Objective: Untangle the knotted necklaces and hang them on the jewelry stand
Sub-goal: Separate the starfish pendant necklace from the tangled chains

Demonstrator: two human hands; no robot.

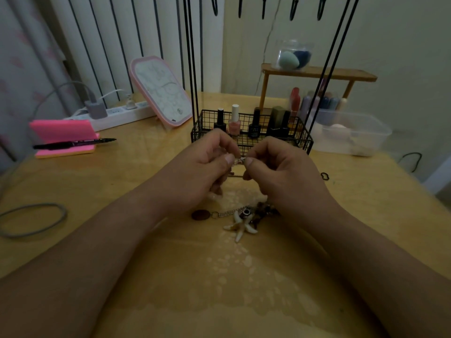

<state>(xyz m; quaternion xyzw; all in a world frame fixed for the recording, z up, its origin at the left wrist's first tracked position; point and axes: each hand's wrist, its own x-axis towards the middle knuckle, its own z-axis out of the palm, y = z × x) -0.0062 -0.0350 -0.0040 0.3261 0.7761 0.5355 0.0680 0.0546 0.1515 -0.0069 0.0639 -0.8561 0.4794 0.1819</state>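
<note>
From my remote seat I judge the task to be in its early part. The hooks (294,8) at the top of the jewelry stand (192,69) that I can see carry nothing, and the necklace (228,212) is not yet free. Both hands hover over the table (122,181), just in front of the stand's wire basket. The left hand (207,164) and right hand (275,167) are curled, and thumb and forefinger of each pinch a small silvery bit of chain (240,160) between them. That held bit runs across, thumb to thumb. The rest lies on the table below the hands. Its long axis also runs left to right, from a brown oval bead (200,214) to a cluster of charms (246,222) by the right wrist, with pale tooth-shaped charms splayed toward me. I cannot tell whether the pinched piece joins the chain on the table. The untangling and all the hanging are left.
</note>
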